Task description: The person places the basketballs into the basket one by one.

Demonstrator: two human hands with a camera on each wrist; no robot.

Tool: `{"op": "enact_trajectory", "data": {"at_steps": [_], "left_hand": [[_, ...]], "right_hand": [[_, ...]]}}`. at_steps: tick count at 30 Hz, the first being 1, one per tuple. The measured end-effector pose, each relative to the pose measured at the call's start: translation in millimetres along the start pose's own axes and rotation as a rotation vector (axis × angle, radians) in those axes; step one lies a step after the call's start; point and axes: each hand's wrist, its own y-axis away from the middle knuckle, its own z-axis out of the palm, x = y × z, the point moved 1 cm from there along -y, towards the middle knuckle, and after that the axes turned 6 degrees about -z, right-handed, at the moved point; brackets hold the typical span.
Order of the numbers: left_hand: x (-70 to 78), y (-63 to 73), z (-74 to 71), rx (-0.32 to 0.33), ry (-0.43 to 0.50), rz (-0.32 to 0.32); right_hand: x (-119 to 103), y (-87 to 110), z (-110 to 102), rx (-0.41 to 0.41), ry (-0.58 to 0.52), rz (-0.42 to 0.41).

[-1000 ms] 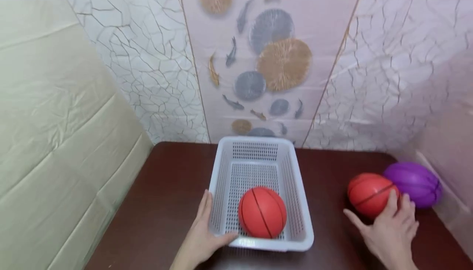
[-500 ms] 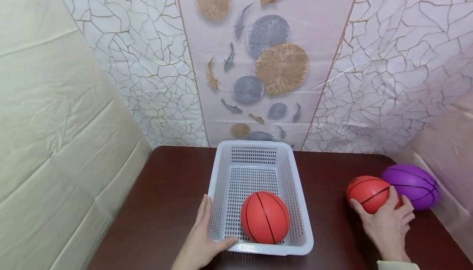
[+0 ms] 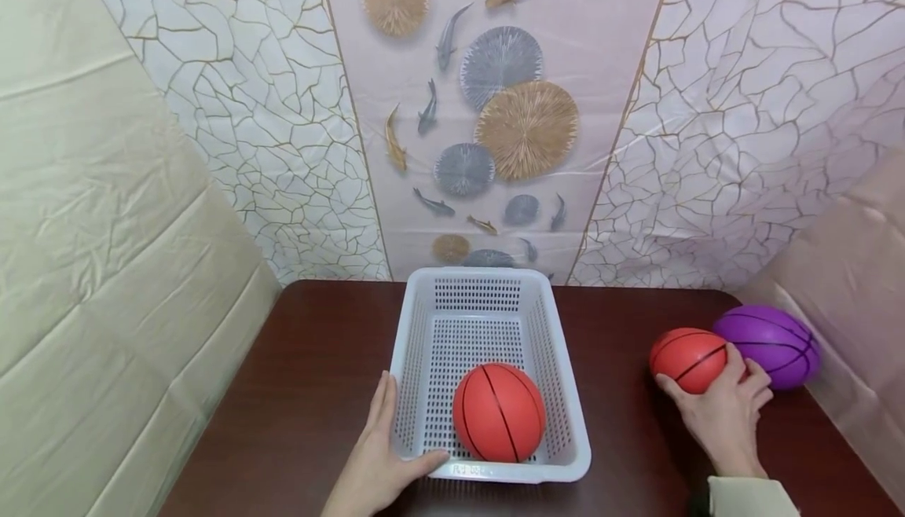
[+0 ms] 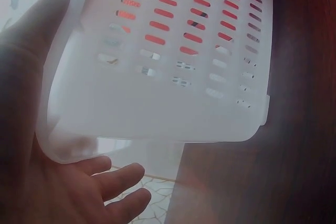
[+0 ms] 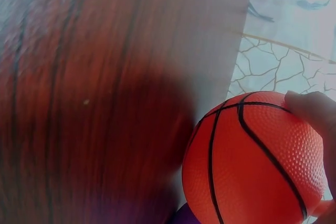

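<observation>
A light grey perforated plastic basket (image 3: 571,391) stands on the table, with a red toy basketball (image 3: 499,413) in its near part. My left hand (image 3: 375,454) rests at the basket's near left corner, thumb along the front rim and fairly straight fingers beside the left wall. In the left wrist view, several relaxed fingertips (image 4: 126,182) show past the basket's edge. Over on the right, my right hand (image 3: 727,415) grips a second red toy basketball (image 5: 252,161), thumb on its near side and fingers on its right. A purple toy basketball (image 3: 774,344) lies just behind that hand.
The dark brown wooden table (image 3: 311,391) reaches back to a patterned wall covering (image 3: 516,132). Pale padded panels (image 3: 141,265) line the left side, and a beige panel (image 3: 870,297) borders the right, close to the purple ball.
My right hand's thumb and fingers have closed in around the red ball on the right. The left hand keeps its place at the basket corner. The head view has shifted slightly.
</observation>
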Motion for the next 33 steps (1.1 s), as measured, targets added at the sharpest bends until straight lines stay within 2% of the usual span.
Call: {"op": "enact_trajectory", "data": {"at_steps": [10,16,21,33], "left_hand": [[1.8,1.1,-1.9,-0.008,-0.007,-0.009],[1.0,0.7,-2.1,0.008,-0.006,-0.007],[3.3,0.5,0.8,-0.011,0.006,0.001],[2.3,1.8,-2.3,0.008,-0.003,0.021]], "right_hand": [[-5,5.5,-1,-0.005,-0.016,0.019],[-14,4.6,-3,0.010,-0.052,-0.007],[-18,4.0,-8,0.018,-0.065,-0.018],[-39,5.7,-3,0.035,-0.118,-0.073]]}}
